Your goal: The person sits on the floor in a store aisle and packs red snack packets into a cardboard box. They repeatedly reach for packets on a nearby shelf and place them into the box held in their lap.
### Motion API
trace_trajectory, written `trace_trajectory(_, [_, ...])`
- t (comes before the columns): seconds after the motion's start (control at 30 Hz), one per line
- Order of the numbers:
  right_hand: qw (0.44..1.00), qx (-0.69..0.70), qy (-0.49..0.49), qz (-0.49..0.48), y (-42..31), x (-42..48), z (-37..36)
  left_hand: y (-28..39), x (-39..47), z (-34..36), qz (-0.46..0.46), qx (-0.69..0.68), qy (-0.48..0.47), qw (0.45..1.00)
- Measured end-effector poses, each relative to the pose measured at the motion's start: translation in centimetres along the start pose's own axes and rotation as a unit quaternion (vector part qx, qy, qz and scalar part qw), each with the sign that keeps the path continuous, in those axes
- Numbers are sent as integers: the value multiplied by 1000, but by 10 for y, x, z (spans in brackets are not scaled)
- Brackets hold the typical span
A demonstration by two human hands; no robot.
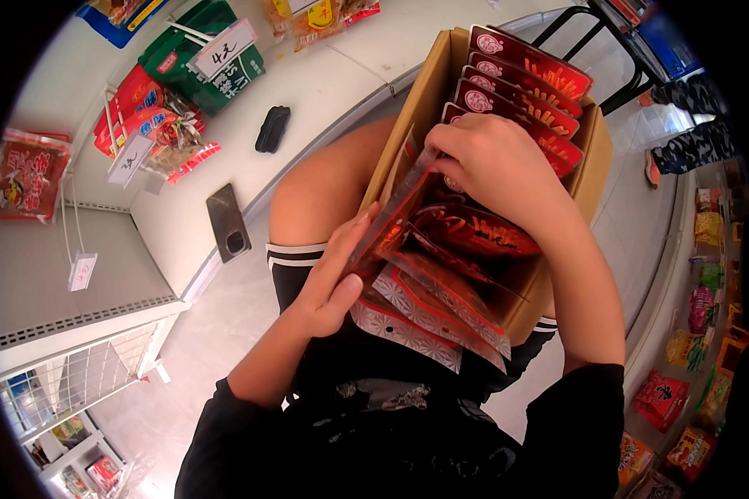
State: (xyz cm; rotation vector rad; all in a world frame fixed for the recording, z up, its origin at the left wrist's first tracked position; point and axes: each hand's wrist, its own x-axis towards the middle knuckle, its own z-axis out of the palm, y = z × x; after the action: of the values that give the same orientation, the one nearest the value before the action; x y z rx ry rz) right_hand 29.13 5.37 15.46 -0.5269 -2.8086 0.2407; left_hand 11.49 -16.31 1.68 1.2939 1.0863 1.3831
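Note:
An open cardboard box [590, 168] rests on my lap, filled with dark red snack packets [524, 68] standing in a row. Several packets with silvery patterned ends [443, 318] stick out over the box's near edge. My left hand [331, 280] holds the lower end of one upright packet [390, 215] at the box's left side. The fingers of my right hand [499, 162] pinch the top of that same packet. Beneath my right hand, more dark packets lie tilted inside the box; part of them is hidden by the hand.
At left, a white shelf [324, 81] bears a smartphone [228, 223], a small black case [273, 129] and hanging snack bags [156, 125] with price tags. A person's legs [693, 131] are at upper right. Snack shelves [661, 330] line the right side; a wire basket [87, 368] is lower left.

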Motion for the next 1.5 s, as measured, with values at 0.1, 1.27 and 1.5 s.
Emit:
trace_trajectory(0.1, [1000, 5, 13, -5, 1, -3, -1, 6, 3, -2, 71, 4, 29, 997])
trace_trajectory(1.27, [971, 63, 136, 187, 62, -23, -24, 255, -4, -554, 125, 404, 721, 549])
trace_trajectory(1.5, [972, 56, 125, 192, 60, -25, -25, 253, 6, -538, 133, 345, 729, 576])
